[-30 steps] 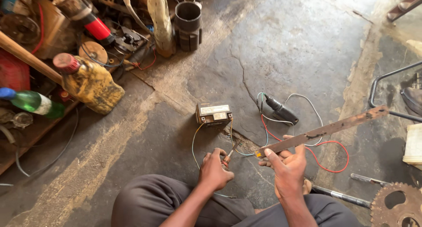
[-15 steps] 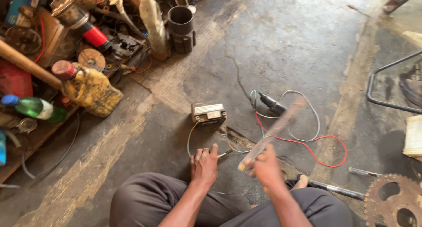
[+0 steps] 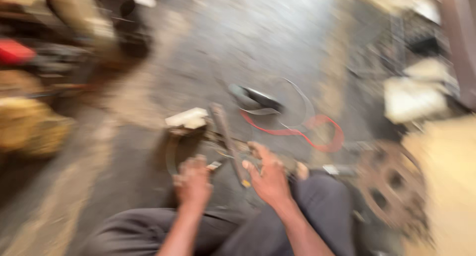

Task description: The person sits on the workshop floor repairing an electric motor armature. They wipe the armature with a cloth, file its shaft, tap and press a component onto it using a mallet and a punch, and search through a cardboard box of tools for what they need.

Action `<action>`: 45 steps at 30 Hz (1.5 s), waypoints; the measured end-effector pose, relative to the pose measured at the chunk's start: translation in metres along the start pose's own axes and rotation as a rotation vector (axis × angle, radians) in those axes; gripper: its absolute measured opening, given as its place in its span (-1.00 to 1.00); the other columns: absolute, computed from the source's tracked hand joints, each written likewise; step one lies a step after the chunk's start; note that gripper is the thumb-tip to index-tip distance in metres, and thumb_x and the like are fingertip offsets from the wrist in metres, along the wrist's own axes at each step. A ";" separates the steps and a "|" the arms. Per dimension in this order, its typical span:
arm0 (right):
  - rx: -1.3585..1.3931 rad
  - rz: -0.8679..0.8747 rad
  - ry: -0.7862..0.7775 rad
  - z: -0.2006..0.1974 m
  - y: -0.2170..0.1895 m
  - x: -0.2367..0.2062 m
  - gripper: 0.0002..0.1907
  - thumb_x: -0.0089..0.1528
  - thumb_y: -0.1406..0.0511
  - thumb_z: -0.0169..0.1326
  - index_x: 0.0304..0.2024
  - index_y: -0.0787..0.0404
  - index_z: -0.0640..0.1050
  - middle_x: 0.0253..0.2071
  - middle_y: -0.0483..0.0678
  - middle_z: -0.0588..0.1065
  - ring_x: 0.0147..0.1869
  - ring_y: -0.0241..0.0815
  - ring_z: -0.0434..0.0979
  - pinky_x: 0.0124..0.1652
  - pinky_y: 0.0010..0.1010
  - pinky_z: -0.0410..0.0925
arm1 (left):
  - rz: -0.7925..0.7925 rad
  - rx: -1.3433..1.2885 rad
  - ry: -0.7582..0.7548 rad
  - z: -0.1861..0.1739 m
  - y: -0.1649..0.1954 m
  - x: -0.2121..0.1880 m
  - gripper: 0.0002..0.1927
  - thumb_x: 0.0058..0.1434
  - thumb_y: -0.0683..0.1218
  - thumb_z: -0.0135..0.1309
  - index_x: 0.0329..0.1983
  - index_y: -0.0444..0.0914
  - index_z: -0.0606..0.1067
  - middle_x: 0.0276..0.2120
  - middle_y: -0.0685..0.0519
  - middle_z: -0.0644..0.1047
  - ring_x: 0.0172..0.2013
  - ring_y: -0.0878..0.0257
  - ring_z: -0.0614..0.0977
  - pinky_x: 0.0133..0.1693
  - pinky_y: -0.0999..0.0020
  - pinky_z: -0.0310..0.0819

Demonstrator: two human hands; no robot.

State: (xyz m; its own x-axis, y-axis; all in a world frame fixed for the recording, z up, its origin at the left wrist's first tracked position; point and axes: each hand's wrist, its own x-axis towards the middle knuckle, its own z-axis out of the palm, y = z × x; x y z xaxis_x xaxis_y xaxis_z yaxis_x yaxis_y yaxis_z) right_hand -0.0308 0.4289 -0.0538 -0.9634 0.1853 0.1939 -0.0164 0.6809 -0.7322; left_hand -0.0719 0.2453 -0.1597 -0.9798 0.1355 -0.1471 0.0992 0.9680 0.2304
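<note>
Low at six o'clock, the right hand point(image 3: 270, 179) closes around a long dark bar point(image 3: 228, 139) angled toward eleven o'clock, the left hand point(image 3: 192, 182) pinches what seems a thin wire end, and a small pale box point(image 3: 187, 118) lies beyond, red wire point(image 3: 317, 134) looped at two o'clock.

Concrete floor point(image 3: 238, 48), seen from above, blurred. Nearest the viewer: left hand point(image 3: 192, 184) and right hand point(image 3: 267, 179) side by side above the knees, with a long flat bar point(image 3: 227, 137) rising between them, its near end at the right hand. Just beyond the left hand: small box point(image 3: 187, 118). Right of the bar: looped wire point(image 3: 307, 132), an oblong object point(image 3: 255, 100) behind it. Far right, beside the right knee: toothed sprocket point(image 3: 391, 186). Far left: piled clutter point(image 3: 34, 87).
</note>
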 end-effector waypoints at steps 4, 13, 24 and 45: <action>-0.199 0.000 0.463 -0.113 0.010 -0.102 -0.77 0.35 0.29 0.11 0.02 0.25 0.60 -0.07 0.04 0.63 0.00 -0.14 0.67 0.04 -0.40 0.48 | -0.014 -0.021 -0.062 -0.003 0.006 -0.002 -0.15 -0.05 -0.03 0.38 0.32 -0.12 0.28 0.22 -0.04 0.39 0.26 0.02 0.41 0.14 -0.10 0.37; -0.183 0.981 0.158 -0.147 0.154 -0.153 -0.62 0.28 0.31 0.10 0.12 0.34 0.58 -0.02 0.06 0.66 0.02 -0.12 0.61 0.03 -0.31 0.42 | -0.085 0.012 0.052 -0.009 0.015 -0.014 -0.19 0.04 0.04 0.37 0.35 -0.15 0.30 0.21 -0.11 0.40 0.25 -0.05 0.42 0.13 -0.05 0.39; -0.288 0.999 0.125 -0.136 0.158 -0.135 -0.56 0.19 0.25 0.19 0.10 0.30 0.57 -0.01 0.04 0.65 0.05 -0.11 0.61 0.06 -0.28 0.40 | -0.118 -0.128 0.044 -0.029 -0.001 -0.031 -0.27 0.00 -0.03 0.38 0.26 -0.14 0.38 0.16 -0.04 0.45 0.19 -0.02 0.48 0.12 -0.03 0.40; -0.135 -0.068 -0.632 -0.014 0.005 0.029 -0.47 0.01 0.14 0.33 -0.04 0.24 0.54 -0.10 0.10 0.57 0.00 0.09 0.57 -0.03 -0.21 0.42 | -0.323 -0.406 -0.172 -0.021 -0.025 0.004 -0.26 -0.30 0.03 0.57 0.00 -0.08 0.52 0.03 0.04 0.51 0.15 0.01 0.50 0.11 0.02 0.42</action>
State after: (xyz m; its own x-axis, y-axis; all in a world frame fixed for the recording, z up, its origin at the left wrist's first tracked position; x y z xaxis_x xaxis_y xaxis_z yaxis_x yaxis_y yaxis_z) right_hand -0.0553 0.4481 -0.0426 -0.9339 -0.2856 -0.2153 -0.0883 0.7675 -0.6350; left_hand -0.0826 0.2167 -0.1456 -0.9036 -0.0893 -0.4189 -0.3100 0.8112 0.4958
